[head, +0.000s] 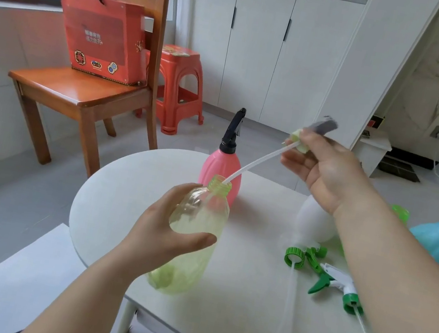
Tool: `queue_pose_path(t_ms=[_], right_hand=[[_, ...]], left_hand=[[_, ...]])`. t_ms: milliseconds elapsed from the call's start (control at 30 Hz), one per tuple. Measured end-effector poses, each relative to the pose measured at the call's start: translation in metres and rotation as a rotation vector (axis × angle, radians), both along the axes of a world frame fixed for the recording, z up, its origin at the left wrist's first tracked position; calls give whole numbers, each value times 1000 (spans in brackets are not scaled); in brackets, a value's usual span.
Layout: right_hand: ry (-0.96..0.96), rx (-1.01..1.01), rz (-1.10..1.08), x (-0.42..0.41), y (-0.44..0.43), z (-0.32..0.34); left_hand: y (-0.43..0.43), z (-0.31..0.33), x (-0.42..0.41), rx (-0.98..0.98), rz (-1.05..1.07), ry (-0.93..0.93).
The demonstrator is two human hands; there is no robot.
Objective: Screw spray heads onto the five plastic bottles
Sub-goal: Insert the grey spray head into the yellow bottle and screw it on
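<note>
Clear green bottle (195,232), tilted, gripped around its body by my left hand (161,241) above the near edge of the desk (227,329). Its threaded neck is open; only the tip of the dip tube (253,166) has entered it. My right hand (326,170), raised beyond and to the right of the left, pinches the spray head (310,136) at its collar, fingers closed on it.

Risks as I judge them: the long, flexible tube may bow or slip back out of the neck if I lower the head at this slant. The collar may meet the threads askew and cross-thread. The thin bottle wall may buckle if my left hand squeezes harder.

Beyond the left hand stands the pink bottle (221,175), head already fitted. Under my right forearm lie two loose green spray heads (325,276). A careless elbow could sweep them off.
</note>
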State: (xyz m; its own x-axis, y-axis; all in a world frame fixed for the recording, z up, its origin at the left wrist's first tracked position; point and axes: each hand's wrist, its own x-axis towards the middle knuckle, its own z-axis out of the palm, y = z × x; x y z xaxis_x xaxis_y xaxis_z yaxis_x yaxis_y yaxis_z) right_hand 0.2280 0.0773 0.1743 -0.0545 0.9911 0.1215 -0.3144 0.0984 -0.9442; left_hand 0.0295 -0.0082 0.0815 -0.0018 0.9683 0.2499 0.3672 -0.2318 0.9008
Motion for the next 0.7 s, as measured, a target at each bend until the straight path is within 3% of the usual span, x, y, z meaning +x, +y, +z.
queue_pose_path(t_ms=[200, 433, 700], right_hand=[[-410, 166, 248, -32, -25, -26], [-416, 139, 429, -30, -23, -30], [-497, 156, 433, -26, -24, -34]], left_hand=[[1, -4, 14, -55, -46, -98], [5, -6, 17, -53, -48, -148], [8, -15, 22, -14, -40, -145]])
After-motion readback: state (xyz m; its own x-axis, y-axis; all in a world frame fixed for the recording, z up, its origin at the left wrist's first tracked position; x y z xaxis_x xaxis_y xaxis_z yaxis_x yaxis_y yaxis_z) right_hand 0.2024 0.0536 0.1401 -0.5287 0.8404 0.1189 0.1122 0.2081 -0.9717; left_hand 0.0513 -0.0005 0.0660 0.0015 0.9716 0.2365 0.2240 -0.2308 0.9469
